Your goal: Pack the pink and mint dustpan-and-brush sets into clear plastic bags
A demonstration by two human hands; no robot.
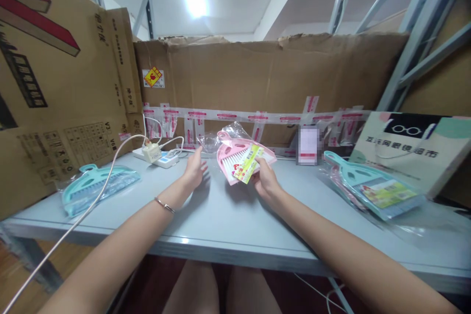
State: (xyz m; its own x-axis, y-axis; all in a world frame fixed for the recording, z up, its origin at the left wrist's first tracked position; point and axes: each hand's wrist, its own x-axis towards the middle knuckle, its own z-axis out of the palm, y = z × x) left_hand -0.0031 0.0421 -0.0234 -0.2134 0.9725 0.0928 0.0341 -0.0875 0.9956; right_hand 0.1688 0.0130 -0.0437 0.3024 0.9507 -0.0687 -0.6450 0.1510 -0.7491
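My right hand [265, 180] grips a pink dustpan and brush set [235, 149] at its lower right edge, thumb over its printed label card [247, 166]. The set is tilted up above the table, white bristles showing. Clear plastic wrap [235, 130] bunches around its handle end. My left hand [195, 169] is apart from the set, to its left, fingers stretched out and nothing in them. To the left lies a turquoise dustpan set [95, 186] in clear plastic. On the right, another turquoise dustpan set [379, 189] in plastic overlaps a pink one [348, 189].
A large cardboard box [235, 78] walls off the back of the grey table [221, 225]; another box [66, 93] stands left. A power strip [164, 157] has a white cable crossing the left side. A phone-like object [308, 144] and a printed carton [408, 152] stand right.
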